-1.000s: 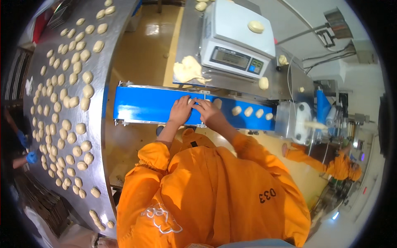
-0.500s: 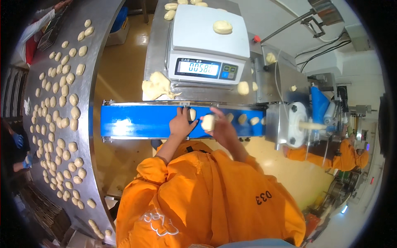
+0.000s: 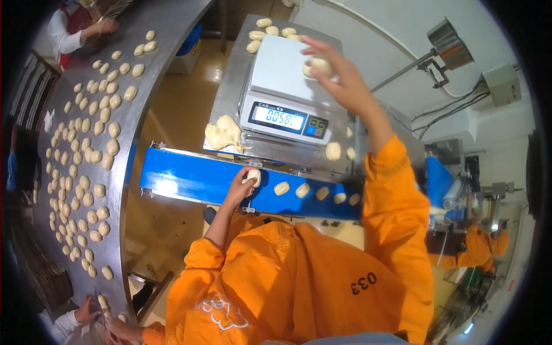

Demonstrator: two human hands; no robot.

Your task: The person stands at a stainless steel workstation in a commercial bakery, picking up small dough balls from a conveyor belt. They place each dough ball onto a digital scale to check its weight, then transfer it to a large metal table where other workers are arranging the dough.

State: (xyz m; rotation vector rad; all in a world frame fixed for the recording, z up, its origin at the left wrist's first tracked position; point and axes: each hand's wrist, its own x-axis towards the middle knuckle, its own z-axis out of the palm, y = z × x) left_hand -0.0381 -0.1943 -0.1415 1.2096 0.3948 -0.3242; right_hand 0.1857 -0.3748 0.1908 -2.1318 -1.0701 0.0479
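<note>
Reaching far over the scale (image 3: 290,86), my right hand (image 3: 339,77) gripped a dough ball (image 3: 318,66) above its pan. My left hand (image 3: 241,187) pinched another ball (image 3: 253,176) on the near blue belt (image 3: 190,175). A careless drop could have skewed the reading.

Bright, even overhead light fills the room, with a white glare patch on the blue belt (image 3: 172,178) at about 9 o'clock and soft sheen on the steel worktop (image 3: 129,109). Shadows are faint. Fisheye distortion bends straight edges toward the black rim, and detail softens from 3 to 5 o'clock.
</note>
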